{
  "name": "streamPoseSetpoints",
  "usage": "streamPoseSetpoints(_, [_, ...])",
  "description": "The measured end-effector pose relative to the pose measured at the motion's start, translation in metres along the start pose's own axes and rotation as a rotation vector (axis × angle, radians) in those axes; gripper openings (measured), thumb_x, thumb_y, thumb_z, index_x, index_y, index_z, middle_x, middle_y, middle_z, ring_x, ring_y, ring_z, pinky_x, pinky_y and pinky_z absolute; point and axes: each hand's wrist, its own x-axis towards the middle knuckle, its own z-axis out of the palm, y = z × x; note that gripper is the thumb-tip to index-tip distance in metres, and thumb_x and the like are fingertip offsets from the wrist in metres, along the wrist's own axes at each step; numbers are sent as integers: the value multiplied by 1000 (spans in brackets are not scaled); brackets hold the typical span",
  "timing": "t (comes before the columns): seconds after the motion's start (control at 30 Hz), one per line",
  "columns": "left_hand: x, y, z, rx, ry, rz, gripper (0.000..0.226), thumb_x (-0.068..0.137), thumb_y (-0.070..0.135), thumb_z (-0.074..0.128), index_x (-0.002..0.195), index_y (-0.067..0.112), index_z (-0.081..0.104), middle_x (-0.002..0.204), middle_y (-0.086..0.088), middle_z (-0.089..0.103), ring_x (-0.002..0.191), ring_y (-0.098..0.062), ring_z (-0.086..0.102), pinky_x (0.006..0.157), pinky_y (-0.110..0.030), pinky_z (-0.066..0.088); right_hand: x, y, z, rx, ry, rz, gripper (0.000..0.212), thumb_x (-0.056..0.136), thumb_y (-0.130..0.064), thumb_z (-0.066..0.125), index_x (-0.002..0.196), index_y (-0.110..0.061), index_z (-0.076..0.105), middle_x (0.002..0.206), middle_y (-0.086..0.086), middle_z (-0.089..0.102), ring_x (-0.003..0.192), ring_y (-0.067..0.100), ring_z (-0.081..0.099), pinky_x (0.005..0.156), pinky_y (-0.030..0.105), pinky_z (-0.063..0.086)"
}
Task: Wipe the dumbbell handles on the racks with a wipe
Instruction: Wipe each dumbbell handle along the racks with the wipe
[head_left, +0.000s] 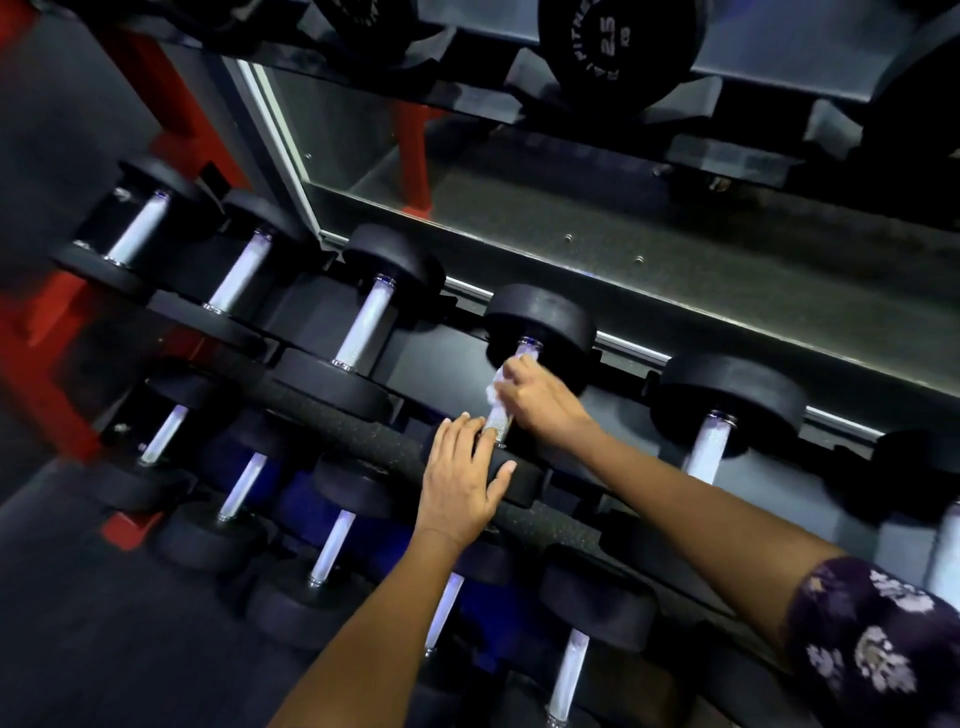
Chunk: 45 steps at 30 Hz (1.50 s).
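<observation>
Lower rack row: dumbbells with black round heads and bright knurled handles lie side by side nearest the viewer; one handle (569, 673) shows between the two forearms.
Right sleeve: dark fabric with pale flowers (878, 639) covers the upper part of the right arm at the lower right corner.
Left hand: the left hand (460, 480) lies flat, fingers straight and spread, pressing on the near head (511, 480) of the dumbbell being cleaned; its grip is wide and holds nothing.
Right hand: the right hand (537, 397) curls round the same dumbbell's handle (498, 418), its grip holding a crumpled white wipe (493, 392) against the metal.
Wipe position: on the upper part of that handle, just below the far head (540, 325), on the middle rack row.
Neighbouring dumbbells: one to the left with its handle (366, 325) bare, one to the right (727, 400).
Mirror: a mirror panel (675, 249) runs behind the row.
Top shelf: a black weight head marked 2.5 (615, 44) sits farthest away.
</observation>
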Motion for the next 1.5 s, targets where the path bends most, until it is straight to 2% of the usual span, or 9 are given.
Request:
streamPoseSetpoints(0.13, [-4, 7, -2, 36, -94, -103, 44, 92, 37, 41, 119, 4, 53, 116, -19, 62, 119, -36, 51, 102, -54, 41, 16, -6, -3, -322, -60, 86, 22, 46, -19, 83, 58, -17, 65, 69, 2, 56, 67, 23, 53, 64, 29, 29])
streamPoseSetpoints(0.37, [-3, 10, -7, 64, -191, -125, 54, 91, 41, 41, 118, -1, 62, 121, -24, 60, 120, -37, 52, 99, -57, 44, 19, 10, -6, -328, -127, -71, 26, 57, -23, 83, 75, -9, 71, 79, 6, 66, 83, 27, 65, 71, 25, 51])
streamPoseSetpoints(0.53, [-4, 10, -10, 58, -219, -127, 55, 91, 41, 41, 119, -1, 61, 119, -24, 60, 120, -38, 52, 99, -57, 43, -7, 1, 3, -173, -302, -1, 65, 96, -43, 16, 139, 1, 37, 146, 17, 37, 139, 29, 29, 116, 37, 13])
streamPoseSetpoints(0.73, [-4, 10, -8, 67, -212, -125, 59, 99, 45, 30, 121, -2, 60, 122, -25, 59, 120, -40, 55, 100, -55, 42, 19, -2, -3, -358, -329, 59, 68, 98, -48, 15, 134, 3, 41, 141, 18, 42, 137, 28, 29, 116, 35, 9])
streamPoseSetpoints(0.83, [-7, 15, -12, 51, -247, -185, 67, 104, 46, 12, 126, -1, 55, 128, -25, 57, 123, -41, 53, 100, -55, 42, 7, -16, 11, -211, -418, -133, 81, 88, -46, -2, 108, 0, 61, 112, 17, 61, 114, 31, 49, 106, 33, 20])
streamPoseSetpoints(1.03, [-16, 13, -7, 84, -221, -140, 60, 94, 49, 34, 134, 5, 42, 139, -22, 49, 132, -39, 43, 105, -53, 41, 27, 20, -8, -300, -293, -104, 52, 97, -37, 19, 112, -9, 60, 115, 9, 59, 117, 27, 47, 106, 32, 22])
streamPoseSetpoints(1.13, [-29, 6, -3, 84, -215, -87, 82, 88, 65, 37, 147, 8, 28, 153, -21, 27, 143, -37, 19, 115, -49, 17, 19, 7, 3, -112, -457, -238, 50, 85, -29, 28, 101, 1, 65, 100, 19, 64, 103, 34, 56, 97, 32, 26])
streamPoseSetpoints(1.3, [-33, 5, -4, 103, -277, -85, 103, 76, 76, 40, 151, 9, 18, 157, -19, 13, 145, -38, 10, 115, -50, 10, 27, 11, -19, -240, -574, -293, 47, 89, -12, 39, 136, -11, 44, 141, 6, 45, 134, 17, 35, 114, 29, 8])
streamPoseSetpoints(1.5, [-32, 7, -4, 128, -328, -107, 117, 68, 79, 49, 153, 10, 9, 158, -19, 10, 145, -38, 9, 115, -51, 9, 9, -10, 9, -308, -556, -294, 38, 94, -14, 38, 131, -13, 46, 134, 5, 48, 129, 20, 38, 112, 28, 10])
